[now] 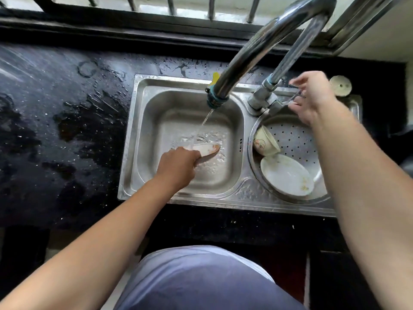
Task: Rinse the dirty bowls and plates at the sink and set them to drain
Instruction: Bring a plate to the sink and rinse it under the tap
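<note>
My left hand [176, 167] grips a white plate [206, 149] with brownish stains low in the left basin [147, 130], under a thin stream of water from the tap spout [216, 101]. My right hand [312, 99] is at the tap lever [288, 101], its fingers curled around the lever's end. In the right basin sits a perforated metal strainer [295, 139]. It holds a patterned bowl [264, 142] tipped on its side and a white plate [286, 175] with yellow specks.
The black counter [67, 130] left of the sink is wet with puddles and drops. A round drain plug [340, 86] lies behind the right basin. The tall chrome tap pipe [279, 36] arches over the sink. A barred window runs along the back.
</note>
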`<state>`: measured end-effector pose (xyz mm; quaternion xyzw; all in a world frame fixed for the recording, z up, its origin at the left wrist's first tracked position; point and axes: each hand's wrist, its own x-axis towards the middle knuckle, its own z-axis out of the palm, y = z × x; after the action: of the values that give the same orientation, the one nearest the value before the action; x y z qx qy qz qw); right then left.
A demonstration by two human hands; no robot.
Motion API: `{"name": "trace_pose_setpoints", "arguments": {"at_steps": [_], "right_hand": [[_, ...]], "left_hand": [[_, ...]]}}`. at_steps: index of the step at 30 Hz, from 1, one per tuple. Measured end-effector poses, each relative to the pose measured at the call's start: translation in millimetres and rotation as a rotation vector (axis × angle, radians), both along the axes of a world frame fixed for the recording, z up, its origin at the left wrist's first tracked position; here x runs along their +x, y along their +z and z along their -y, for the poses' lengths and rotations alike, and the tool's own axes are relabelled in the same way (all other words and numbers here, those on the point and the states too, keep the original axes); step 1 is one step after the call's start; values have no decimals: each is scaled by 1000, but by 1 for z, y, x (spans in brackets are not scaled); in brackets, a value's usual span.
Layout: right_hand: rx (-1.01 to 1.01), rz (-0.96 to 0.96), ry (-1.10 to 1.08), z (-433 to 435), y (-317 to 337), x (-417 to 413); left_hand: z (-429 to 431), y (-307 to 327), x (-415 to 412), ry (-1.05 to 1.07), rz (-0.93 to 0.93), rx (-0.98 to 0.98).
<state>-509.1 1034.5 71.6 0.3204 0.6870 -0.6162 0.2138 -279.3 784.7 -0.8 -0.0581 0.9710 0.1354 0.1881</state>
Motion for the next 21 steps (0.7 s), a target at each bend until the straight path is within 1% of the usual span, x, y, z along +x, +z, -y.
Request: {"name": "trace_pose_setpoints", "arguments": {"at_steps": [3,4,6,8,9,10,11,12,13,14,16,17,21], "right_hand": [[18,-17,10,2,-3,8],[45,-39,-2,-1,-5,17],[212,-115,55,-8,-13,45],[361,-189,266,-10,-24,86],[374,-216,425,-9,-32,108],[344,-222,570,-8,-40,128],[279,-209,671,-7,-46,146],[195,-186,726,-6,-50,161],[102,-160,731,-6,-52,172],[5,-135,687,-6,-53,178],[-159,-76,526,-5,-55,182],[-208,-54,446,-4,-54,181],[-334,10,256,-7,-45,165]], "left_hand": [[2,1,14,-123,-29,-19],[2,2,18,-137,-85,3],[4,3,24,-137,-256,89],[3,7,27,-92,-381,214],[2,11,27,-47,-392,302],[2,15,24,15,-376,401],[1,17,20,79,-340,500],[0,20,16,136,-296,595],[-2,21,13,194,-246,718],[-5,21,9,279,-181,890],[-13,21,4,556,-21,1281],[-17,20,3,688,48,1416],[-34,15,-4,1045,201,1667]]}}
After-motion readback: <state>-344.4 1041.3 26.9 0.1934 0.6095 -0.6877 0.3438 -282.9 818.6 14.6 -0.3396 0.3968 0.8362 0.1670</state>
